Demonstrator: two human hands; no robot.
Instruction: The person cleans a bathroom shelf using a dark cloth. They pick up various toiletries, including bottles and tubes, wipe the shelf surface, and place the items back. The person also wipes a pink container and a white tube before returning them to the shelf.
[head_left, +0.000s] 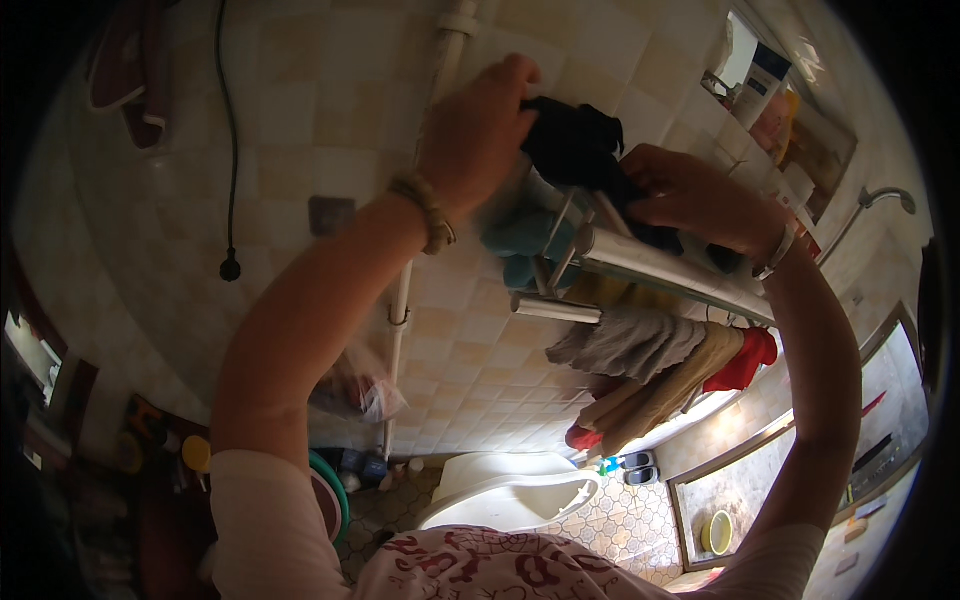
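Note:
A dark piece of cloth (574, 142) stretches between my raised hands, above the end of a wall-mounted metal towel rack (660, 262). My left hand (476, 131), with a hair tie around the wrist, grips its left edge. The fingers of my right hand (686, 191) hold the lower right part of it, and a bracelet circles that wrist. Teal cloth items (521, 240) hang by the near end of the rack. From the lower bar drape a grey towel (630, 345), a tan towel (675, 390) and something red (742, 360).
A white pipe (401, 300) runs along the tiled wall, with a plastic bag (371, 390) beside it. A black plug (229, 265) dangles at left. Below stands a white baby bathtub (510, 487) near a green-rimmed basin (337, 495). At right are a shower head (896, 199) and a mirror (832, 154).

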